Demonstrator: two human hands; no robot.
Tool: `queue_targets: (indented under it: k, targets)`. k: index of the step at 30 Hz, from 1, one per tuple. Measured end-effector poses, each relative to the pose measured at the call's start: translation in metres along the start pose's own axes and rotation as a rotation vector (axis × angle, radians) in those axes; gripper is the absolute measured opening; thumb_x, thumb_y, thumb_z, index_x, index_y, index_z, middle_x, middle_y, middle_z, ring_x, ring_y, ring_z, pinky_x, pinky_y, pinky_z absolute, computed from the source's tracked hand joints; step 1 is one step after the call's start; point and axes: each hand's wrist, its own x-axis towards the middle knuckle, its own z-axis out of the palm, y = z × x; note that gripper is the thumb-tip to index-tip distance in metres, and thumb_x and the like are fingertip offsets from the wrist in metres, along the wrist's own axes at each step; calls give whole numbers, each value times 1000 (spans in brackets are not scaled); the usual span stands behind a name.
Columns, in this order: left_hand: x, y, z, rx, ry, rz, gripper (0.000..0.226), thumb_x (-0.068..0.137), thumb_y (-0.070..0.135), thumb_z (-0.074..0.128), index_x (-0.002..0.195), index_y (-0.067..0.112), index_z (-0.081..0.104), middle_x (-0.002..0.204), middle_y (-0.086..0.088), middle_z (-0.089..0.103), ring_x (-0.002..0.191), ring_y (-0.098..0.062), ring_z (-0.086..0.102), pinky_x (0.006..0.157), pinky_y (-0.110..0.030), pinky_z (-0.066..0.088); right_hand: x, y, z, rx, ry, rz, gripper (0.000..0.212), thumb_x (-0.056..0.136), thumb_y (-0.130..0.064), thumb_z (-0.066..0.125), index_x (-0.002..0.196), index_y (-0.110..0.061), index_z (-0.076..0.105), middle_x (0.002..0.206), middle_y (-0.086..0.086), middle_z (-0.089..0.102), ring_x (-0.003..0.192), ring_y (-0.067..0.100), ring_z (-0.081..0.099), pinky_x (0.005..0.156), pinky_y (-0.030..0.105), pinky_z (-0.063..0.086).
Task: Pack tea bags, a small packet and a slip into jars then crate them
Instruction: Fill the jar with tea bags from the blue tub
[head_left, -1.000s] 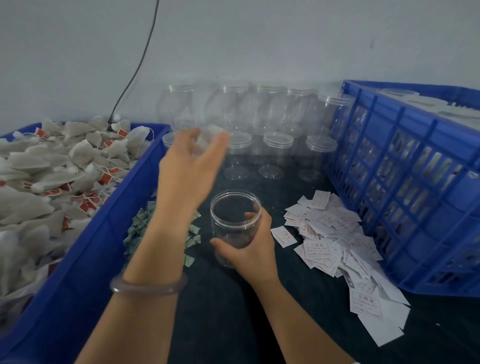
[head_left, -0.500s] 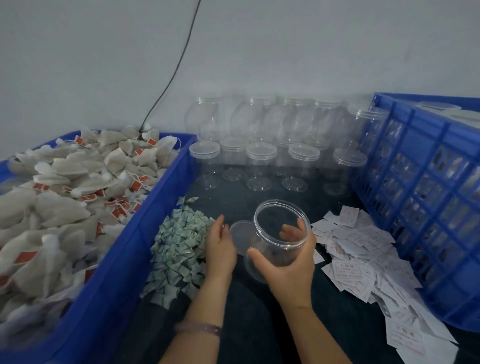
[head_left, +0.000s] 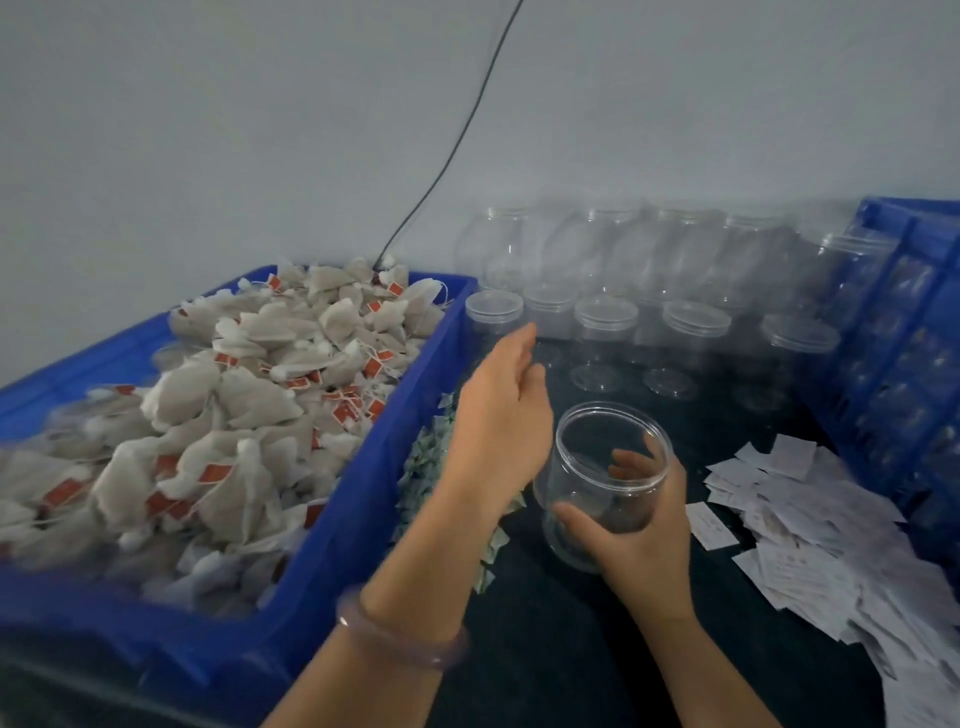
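My right hand (head_left: 641, 540) grips an open, empty clear jar (head_left: 602, 473), tilted toward me above the dark table. My left hand (head_left: 501, 410) hovers above the pile of small green packets (head_left: 423, 467), fingers loosely extended and holding nothing that I can see. To the left, a blue bin (head_left: 363, 493) is heaped with white tea bags with red tags (head_left: 218, 415). White paper slips (head_left: 810, 525) lie scattered on the right.
Several lidded clear jars (head_left: 605, 317) stand in rows at the back by the wall. A blue slatted crate (head_left: 904, 332) stands at the right edge. A black cable (head_left: 457, 140) runs down the wall.
My left hand has risen from the table beside the jar and moved back over the packets. The jar has shifted slightly left in my right hand's grip. The view has turned left.
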Motion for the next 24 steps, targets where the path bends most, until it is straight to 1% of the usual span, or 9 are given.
queue_targets:
  k: [4, 7, 9, 11, 14, 17, 20, 22, 24]
  targets:
    - [41, 31, -61, 320, 60, 120, 34, 100, 16, 42, 128, 19, 61, 117, 5, 66, 98, -11, 64, 79, -14, 44, 5, -17, 33, 56, -100, 20, 94, 44, -62, 82, 125, -62, 35, 115, -33, 51, 111, -10, 52, 83, 7, 43]
    - [75, 7, -102, 659, 44, -67, 35, 100, 10, 42, 130, 14, 59, 127, -7, 62, 109, -25, 60, 90, -30, 46, 9, -29, 60, 117, -171, 30, 92, 44, -61, 82, 119, -71, 30, 117, -29, 52, 111, -11, 52, 83, 6, 45]
    - [82, -23, -122, 829, -76, -204, 39, 97, 3, 45, 133, 14, 57, 135, -9, 57, 111, -24, 59, 86, -31, 46, 12, -32, 74, 137, -210, 26, 92, 45, -61, 83, 118, -72, 29, 119, -27, 52, 112, -10, 52, 84, 8, 46]
    - [79, -53, -132, 949, -217, -241, 45, 92, -3, 51, 131, 19, 59, 135, -6, 57, 107, -18, 60, 83, -28, 49, 14, -30, 84, 145, -233, 19, 92, 45, -62, 83, 119, -69, 31, 120, -26, 53, 112, -11, 51, 83, 4, 43]
    - [81, -80, -139, 1109, -335, -201, 55, 86, -7, 56, 130, 25, 60, 134, -2, 59, 115, -17, 58, 94, -30, 50, 12, -22, 92, 151, -255, 47, 92, 43, -61, 83, 118, -71, 31, 122, -24, 54, 112, -9, 52, 85, 4, 44]
    - [88, -92, -140, 1143, -348, -198, 42, 82, 5, 70, 117, 28, 69, 122, 3, 64, 107, -15, 61, 91, -29, 50, 7, -13, 93, 165, -257, 72, 91, 41, -58, 84, 113, -77, 32, 117, -27, 56, 111, -12, 52, 83, 0, 41]
    - [95, -96, -142, 1112, -308, -186, 5, 83, 23, 74, 85, 28, 75, 96, 8, 71, 85, -10, 63, 84, -32, 53, 5, -9, 90, 169, -259, 67, 91, 41, -58, 87, 114, -76, 34, 115, -34, 55, 111, -9, 55, 83, 3, 44]
    - [97, -99, -145, 1068, -256, -151, 16, 84, 27, 73, 69, 30, 68, 80, 8, 70, 71, -6, 60, 73, -28, 51, 3, -9, 90, 180, -265, 58, 91, 43, -55, 88, 116, -73, 36, 117, -33, 55, 112, -7, 56, 83, 4, 45]
    - [96, -97, -148, 915, -202, -140, 15, 86, 28, 72, 73, 34, 69, 74, 14, 66, 68, 0, 58, 62, -20, 43, 1, -10, 90, 191, -274, 55, 89, 45, -53, 88, 116, -72, 38, 118, -33, 55, 114, -6, 55, 84, 4, 44]
